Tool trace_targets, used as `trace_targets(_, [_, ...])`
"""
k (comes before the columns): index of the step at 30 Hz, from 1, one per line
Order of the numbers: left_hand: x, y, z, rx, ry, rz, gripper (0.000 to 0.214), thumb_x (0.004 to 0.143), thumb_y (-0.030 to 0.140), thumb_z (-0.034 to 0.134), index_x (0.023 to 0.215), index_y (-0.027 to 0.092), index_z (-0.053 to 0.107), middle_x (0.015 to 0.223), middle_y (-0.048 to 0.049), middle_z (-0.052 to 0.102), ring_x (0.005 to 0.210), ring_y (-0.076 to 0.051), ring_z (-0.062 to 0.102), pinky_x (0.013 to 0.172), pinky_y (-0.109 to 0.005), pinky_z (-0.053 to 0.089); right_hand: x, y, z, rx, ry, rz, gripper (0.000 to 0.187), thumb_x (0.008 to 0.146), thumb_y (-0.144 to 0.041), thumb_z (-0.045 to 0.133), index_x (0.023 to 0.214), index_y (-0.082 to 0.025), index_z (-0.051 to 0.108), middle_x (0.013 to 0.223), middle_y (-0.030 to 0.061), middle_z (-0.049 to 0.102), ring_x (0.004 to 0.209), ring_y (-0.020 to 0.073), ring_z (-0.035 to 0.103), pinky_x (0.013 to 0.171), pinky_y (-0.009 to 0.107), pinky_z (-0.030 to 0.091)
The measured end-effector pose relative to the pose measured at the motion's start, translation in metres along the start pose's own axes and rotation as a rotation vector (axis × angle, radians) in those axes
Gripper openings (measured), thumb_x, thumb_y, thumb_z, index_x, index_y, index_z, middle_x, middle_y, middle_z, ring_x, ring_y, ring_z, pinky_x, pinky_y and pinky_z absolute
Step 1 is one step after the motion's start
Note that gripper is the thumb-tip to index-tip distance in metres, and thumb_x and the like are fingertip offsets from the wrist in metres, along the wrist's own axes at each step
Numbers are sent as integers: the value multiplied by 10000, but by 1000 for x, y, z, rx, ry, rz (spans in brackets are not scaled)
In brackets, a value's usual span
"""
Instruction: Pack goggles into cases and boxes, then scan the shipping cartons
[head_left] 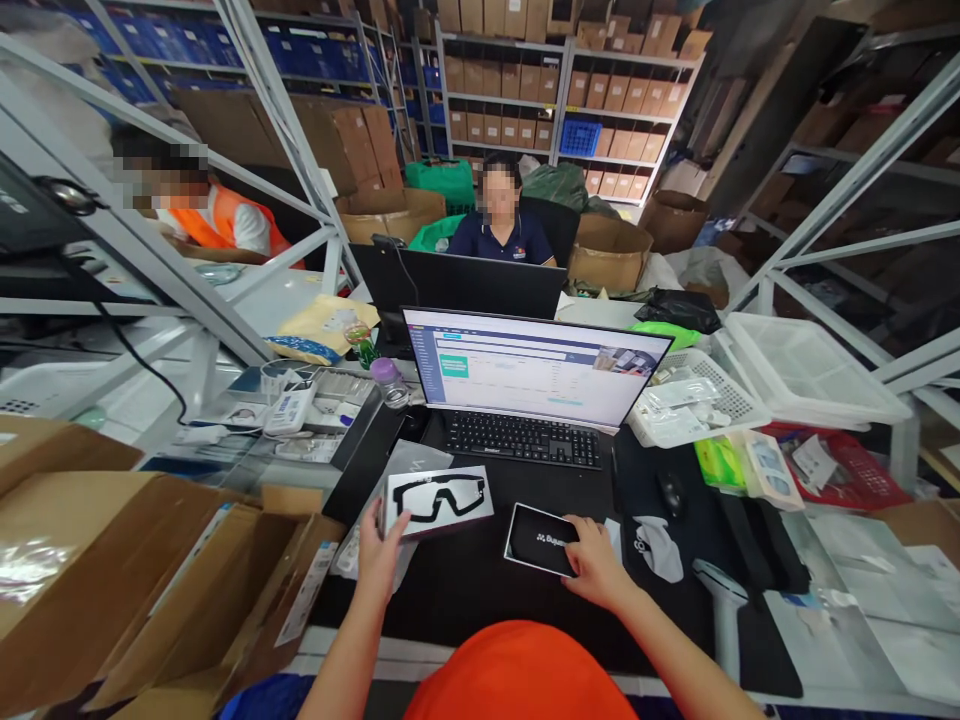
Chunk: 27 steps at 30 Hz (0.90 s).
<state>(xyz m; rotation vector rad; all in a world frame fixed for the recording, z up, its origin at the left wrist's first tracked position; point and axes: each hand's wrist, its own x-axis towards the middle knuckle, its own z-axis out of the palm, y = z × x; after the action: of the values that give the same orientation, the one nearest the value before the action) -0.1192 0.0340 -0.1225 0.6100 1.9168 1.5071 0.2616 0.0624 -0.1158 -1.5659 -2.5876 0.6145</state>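
Note:
My left hand [381,545] grips the left end of a white box [442,498] printed with a pair of black-framed glasses. The box is tilted above the black desk mat, and a clear plastic bag [416,458] lies partly beneath it. My right hand [592,560] has its thumb and fingers on the right edge of a flat black box [536,540] with a pale rim and white lettering. Close to that hand, on its right, lies a crumpled light grey cloth pouch [660,548] with dark print.
A monitor [532,370] and keyboard [525,440] stand ahead. To the right are a mouse [670,493], a barcode scanner [721,610] and a white basket [697,400] of small packets. Open cardboard boxes [202,600] crowd the left. A person [506,235] sits behind the monitors.

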Motion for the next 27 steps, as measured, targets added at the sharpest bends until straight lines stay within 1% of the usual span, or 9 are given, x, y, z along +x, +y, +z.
trace_targets(2, [-4, -16, -13, -284, -86, -288, 565, 779, 376, 699, 1306, 225, 561, 1248, -121, 679, 1140, -305, 666, 973, -475, 550, -13, 6, -3, 133, 80, 38, 252, 679, -236, 782, 595, -183, 551, 1496, 110, 480, 1352, 335, 442, 1090, 493, 345])
trace_targets(4, [-11, -29, -20, -449, -154, -486, 430, 799, 346, 688, 1200, 204, 629, 1069, -105, 744, 1001, -277, 717, 834, -413, 599, -25, 9, -10, 274, 146, 62, 299, 701, -240, 763, 587, -195, 490, 1514, 121, 447, 1403, 329, 404, 1120, 479, 340])
trace_targets(6, [-19, -37, -21, -526, -195, -606, 355, 808, 342, 689, 1123, 181, 660, 946, -97, 763, 903, -259, 731, 736, -374, 606, -35, 9, -17, 393, 176, 72, 342, 712, -256, 759, 585, -208, 444, 1540, 129, 402, 1440, 325, 369, 1136, 469, 342])
trace_targets(8, [-26, -42, -16, -577, -249, -666, 327, 818, 338, 681, 1107, 185, 661, 921, -88, 770, 852, -243, 733, 694, -356, 600, -42, 5, -24, 459, 165, 69, 357, 716, -262, 759, 591, -214, 428, 1554, 128, 374, 1449, 319, 362, 1140, 462, 350])
trace_targets(13, [-38, -46, 1, -593, -459, -699, 285, 807, 372, 664, 1028, 192, 676, 946, -106, 770, 872, -252, 732, 761, -385, 594, -55, -3, -33, 333, 71, 41, 324, 717, -257, 754, 600, -209, 456, 1523, 118, 400, 1430, 332, 373, 1128, 475, 360])
trace_targets(16, [-43, -52, 3, -510, -501, -617, 323, 738, 407, 703, 997, 215, 683, 991, -108, 760, 958, -284, 724, 838, -436, 589, -64, -1, -34, 172, 24, 21, 263, 690, -229, 761, 616, -202, 510, 1473, 114, 453, 1388, 351, 399, 1095, 496, 371])
trace_targets(20, [-47, -69, -1, -469, -552, -527, 528, 697, 377, 761, 1200, 268, 641, 1179, -94, 726, 1126, -311, 682, 959, -476, 553, -69, -1, -30, 28, -100, -11, 162, 639, -177, 755, 632, -184, 592, 1425, 124, 494, 1289, 356, 460, 1015, 471, 400])
trace_targets(24, [-40, -85, -7, -503, -661, -570, 809, 700, 359, 805, 1436, 249, 487, 1266, -126, 700, 1236, -354, 626, 1050, -484, 494, -62, -6, -21, -27, -197, -18, 107, 630, -200, 757, 672, -153, 671, 1405, 145, 500, 1227, 343, 476, 993, 438, 403])
trace_targets(27, [-32, -91, -11, -516, -690, -576, 928, 715, 342, 815, 1527, 272, 371, 1314, -128, 682, 1273, -362, 602, 1090, -485, 461, -53, -10, -17, -83, -220, -8, 119, 638, -206, 744, 731, -136, 719, 1405, 155, 483, 1227, 338, 455, 991, 421, 405])
